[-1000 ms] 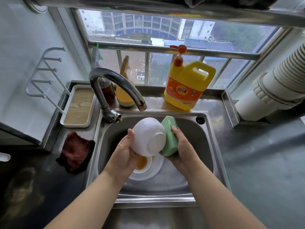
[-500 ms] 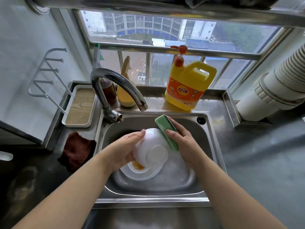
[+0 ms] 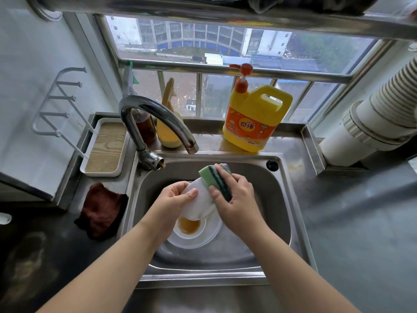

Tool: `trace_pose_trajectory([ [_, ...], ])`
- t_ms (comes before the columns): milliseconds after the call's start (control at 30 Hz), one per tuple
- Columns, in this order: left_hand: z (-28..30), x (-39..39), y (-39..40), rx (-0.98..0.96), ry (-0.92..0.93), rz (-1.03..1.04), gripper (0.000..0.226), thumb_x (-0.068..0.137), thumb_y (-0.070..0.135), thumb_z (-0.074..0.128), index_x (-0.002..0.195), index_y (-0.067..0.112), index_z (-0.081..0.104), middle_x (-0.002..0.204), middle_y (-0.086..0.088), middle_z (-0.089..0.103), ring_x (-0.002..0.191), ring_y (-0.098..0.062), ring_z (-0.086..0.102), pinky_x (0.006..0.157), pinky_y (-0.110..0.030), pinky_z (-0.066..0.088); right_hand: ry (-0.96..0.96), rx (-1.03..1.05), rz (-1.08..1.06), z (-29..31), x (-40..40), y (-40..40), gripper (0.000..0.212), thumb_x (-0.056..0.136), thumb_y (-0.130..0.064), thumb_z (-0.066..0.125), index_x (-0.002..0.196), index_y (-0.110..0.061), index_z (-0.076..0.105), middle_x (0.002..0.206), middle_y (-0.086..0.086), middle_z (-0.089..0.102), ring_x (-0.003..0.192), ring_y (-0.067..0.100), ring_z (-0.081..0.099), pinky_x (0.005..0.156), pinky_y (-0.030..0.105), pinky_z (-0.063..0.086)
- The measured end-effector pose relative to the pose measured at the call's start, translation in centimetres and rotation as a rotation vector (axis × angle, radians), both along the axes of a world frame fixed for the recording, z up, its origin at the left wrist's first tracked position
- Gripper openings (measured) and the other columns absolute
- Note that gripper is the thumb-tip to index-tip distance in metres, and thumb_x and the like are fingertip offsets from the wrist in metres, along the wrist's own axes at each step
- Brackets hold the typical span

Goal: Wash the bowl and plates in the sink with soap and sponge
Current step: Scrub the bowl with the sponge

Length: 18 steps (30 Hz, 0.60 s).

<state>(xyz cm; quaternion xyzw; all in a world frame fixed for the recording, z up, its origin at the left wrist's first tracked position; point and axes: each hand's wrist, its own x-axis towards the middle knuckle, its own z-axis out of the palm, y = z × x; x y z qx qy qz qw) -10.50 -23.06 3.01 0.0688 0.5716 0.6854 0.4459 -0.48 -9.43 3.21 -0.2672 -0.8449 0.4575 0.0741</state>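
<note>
My left hand (image 3: 173, 199) grips a white bowl (image 3: 199, 205), held bottom up over the steel sink (image 3: 277, 199). Against the bowl's right side my right hand (image 3: 237, 202) presses a green sponge (image 3: 213, 179) with a dark scouring layer. Below the bowl, on the sink floor, lies a stack of white plates (image 3: 212, 233). On top of it sits a small dish with brown sauce residue (image 3: 188, 225). The yellow soap jug (image 3: 255, 118) with an orange pump stands on the ledge behind the sink.
The curved tap (image 3: 158, 116) arches over the sink's back left. A dark red cloth (image 3: 101, 211) lies left of the sink, with a wooden-bottomed tray (image 3: 106, 150) behind it. A brown bottle (image 3: 145, 129) and a yellow spray bottle (image 3: 169, 132) stand behind the tap. A wide white pipe (image 3: 372, 123) runs along the right.
The bowl has come down from near the tap into the sink basin. The sponge has turned so its dark scouring layer shows, and it has slid along the bowl's right side.
</note>
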Motion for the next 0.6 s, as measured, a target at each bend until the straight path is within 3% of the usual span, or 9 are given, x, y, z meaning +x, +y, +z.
trace_pose_trajectory([
  [167, 0.3, 0.6, 0.2, 0.045, 0.064, 0.025, 0.017, 0.080, 0.014, 0.068, 0.089, 0.002, 0.061, 0.074, -0.005, 0.062, 0.067, -0.012, 0.059, 0.060, -0.019, 0.050, -0.048, -0.194, -0.146, -0.5, -0.9, 2.0, 0.049, 0.096, -0.041, 0.048, 0.144, -0.038, 0.036, 0.129, 0.001, 0.050, 0.120, 0.015, 0.047, 0.096, 0.027, 0.040],
  [333, 0.3, 0.6, 0.2, 0.066, 0.037, 0.080, 0.008, 0.088, 0.009, 0.057, 0.085, 0.003, 0.060, 0.068, -0.003, 0.064, 0.062, -0.012, 0.060, 0.056, -0.019, 0.050, 0.041, -0.020, -0.018, 0.5, -0.9, -0.3, 0.052, 0.093, -0.041, 0.053, 0.142, -0.043, 0.036, 0.124, -0.003, 0.040, 0.118, 0.009, 0.033, 0.099, 0.024, 0.034],
  [433, 0.1, 0.8, -0.1, 0.074, 0.022, 0.068, 0.017, 0.079, 0.015, 0.069, 0.087, 0.004, 0.061, 0.072, -0.005, 0.064, 0.066, -0.012, 0.061, 0.060, -0.020, 0.051, 0.018, -0.125, -0.079, -0.2, -1.7, 1.0, 0.051, 0.092, -0.046, 0.052, 0.141, -0.042, 0.039, 0.125, -0.002, 0.048, 0.118, 0.012, 0.043, 0.101, 0.032, 0.042],
  [500, 0.0, 0.9, -0.1, 0.069, 0.027, 0.068, 0.020, 0.077, 0.020, 0.064, 0.088, 0.004, 0.061, 0.074, -0.006, 0.063, 0.068, -0.013, 0.060, 0.061, -0.021, 0.051, -0.043, -0.189, -0.155, -0.5, -1.7, 2.0, 0.049, 0.094, -0.042, 0.051, 0.142, -0.039, 0.040, 0.128, 0.000, 0.052, 0.119, 0.015, 0.048, 0.101, 0.033, 0.043],
  [600, 0.1, 0.8, 0.3, 0.076, 0.031, 0.093, 0.010, 0.082, 0.012, 0.065, 0.085, 0.004, 0.061, 0.070, -0.003, 0.064, 0.064, -0.010, 0.060, 0.059, -0.018, 0.050, 0.020, -0.094, -0.091, 0.0, -1.0, 0.7, 0.051, 0.093, -0.041, 0.053, 0.142, -0.042, 0.038, 0.127, 0.001, 0.046, 0.121, 0.016, 0.043, 0.102, 0.033, 0.042],
])
